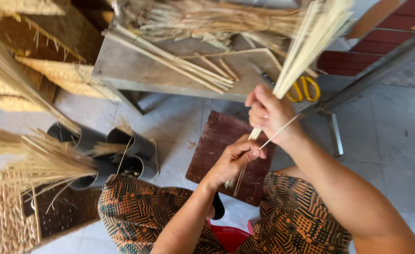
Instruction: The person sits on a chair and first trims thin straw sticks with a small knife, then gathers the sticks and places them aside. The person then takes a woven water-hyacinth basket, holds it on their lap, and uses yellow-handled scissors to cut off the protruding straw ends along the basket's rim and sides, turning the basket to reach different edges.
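Note:
My right hand [269,113] grips a bundle of pale flat straw strips [311,44] near its lower end; the strips fan upward past the bench edge. My left hand [234,160] sits just below it and pinches one thin strip [279,131] that runs up across my right wrist. A few short strip ends hang below my left hand over a dark brown board [217,141] lying on the floor between my knees. My legs are in orange and black patterned cloth [136,211].
A low grey wooden bench [127,66] holds loose strips, a dry straw bundle and yellow-handled scissors [305,88]. Grey tubes [122,150] with straw stand at left by woven mats [0,221]. A dark metal bar [377,70] slants at right. A red stool [228,237] sits under me.

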Demonstrator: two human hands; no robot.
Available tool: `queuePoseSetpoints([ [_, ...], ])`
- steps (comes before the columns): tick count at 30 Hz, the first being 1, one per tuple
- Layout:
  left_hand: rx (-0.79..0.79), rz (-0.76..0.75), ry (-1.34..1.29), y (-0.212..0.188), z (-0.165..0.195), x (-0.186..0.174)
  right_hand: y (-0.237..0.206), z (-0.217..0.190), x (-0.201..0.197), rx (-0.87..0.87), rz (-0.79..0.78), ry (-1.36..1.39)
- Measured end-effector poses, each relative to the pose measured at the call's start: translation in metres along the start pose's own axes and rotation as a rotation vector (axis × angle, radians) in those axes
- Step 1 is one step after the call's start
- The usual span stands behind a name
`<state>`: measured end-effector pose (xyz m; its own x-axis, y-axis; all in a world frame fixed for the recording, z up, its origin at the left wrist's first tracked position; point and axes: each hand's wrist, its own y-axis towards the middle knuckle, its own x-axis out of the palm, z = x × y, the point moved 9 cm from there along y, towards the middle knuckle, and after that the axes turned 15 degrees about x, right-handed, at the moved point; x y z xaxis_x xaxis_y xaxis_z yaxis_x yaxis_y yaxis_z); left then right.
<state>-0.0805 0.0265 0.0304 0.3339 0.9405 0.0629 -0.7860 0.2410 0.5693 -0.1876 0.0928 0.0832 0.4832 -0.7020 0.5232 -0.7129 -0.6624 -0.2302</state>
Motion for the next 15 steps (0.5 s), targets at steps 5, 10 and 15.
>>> queuePoseSetpoints([
  [5, -0.055, 0.321, -0.066, -0.052, 0.054, 0.069, -0.102, -0.001, 0.026, -0.078, 0.136, -0.224],
  [10, -0.144, 0.562, -0.093, -0.101, 0.09, 0.059, -0.153, 0.006, 0.052, -0.188, 0.288, -0.696],
  [15, -0.116, 0.635, -0.021, -0.118, 0.098, 0.027, -0.15, 0.055, 0.077, -0.065, 0.092, -0.804],
])
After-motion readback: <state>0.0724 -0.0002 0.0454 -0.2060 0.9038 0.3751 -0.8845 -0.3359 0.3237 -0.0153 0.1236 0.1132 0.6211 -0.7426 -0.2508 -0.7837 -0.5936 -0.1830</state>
